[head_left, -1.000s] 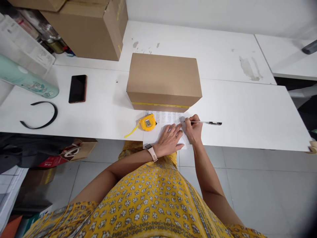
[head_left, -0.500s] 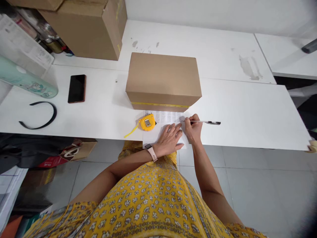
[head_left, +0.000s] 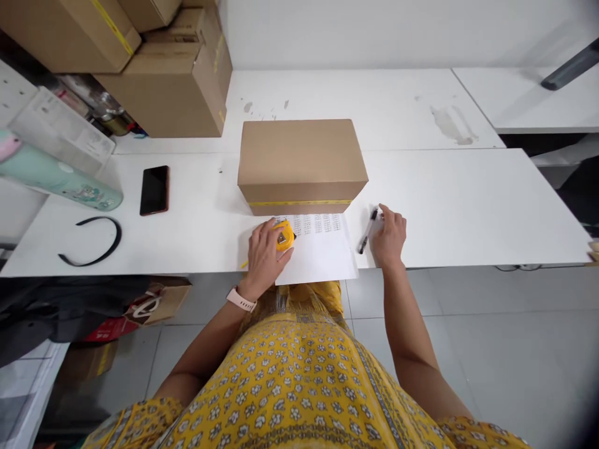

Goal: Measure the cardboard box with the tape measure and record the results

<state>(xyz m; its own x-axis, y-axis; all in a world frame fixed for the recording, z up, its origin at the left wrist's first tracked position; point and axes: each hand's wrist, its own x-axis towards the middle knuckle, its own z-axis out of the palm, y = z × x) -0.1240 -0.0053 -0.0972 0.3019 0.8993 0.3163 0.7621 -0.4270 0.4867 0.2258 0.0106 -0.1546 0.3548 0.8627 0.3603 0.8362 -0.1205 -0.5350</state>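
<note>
My left hand [head_left: 264,254] has its fingers and thumb around a yellow tape measure [head_left: 285,236], which rests on the left edge of a printed sheet of paper [head_left: 318,259]. Its yellow strap pokes out beneath the hand. A pen [head_left: 368,231] lies on the table just right of the sheet. Beside it, my right hand [head_left: 392,237] rests with fingers loosely bent and apart, holding nothing that I can see. Behind the sheet stands a closed cardboard box [head_left: 302,153] with yellow tape along its front, covering the sheet's far edge.
On the left of the white table [head_left: 440,206] lie a phone [head_left: 155,190], a black headband [head_left: 116,237] and a mint-green bottle [head_left: 65,181]. Stacked cardboard boxes [head_left: 163,93] fill the back left corner. The table's front edge runs close to my body.
My right hand has let go of the pen, which now lies on the table, and has shifted right. My left hand has moved left from the paper onto the tape measure.
</note>
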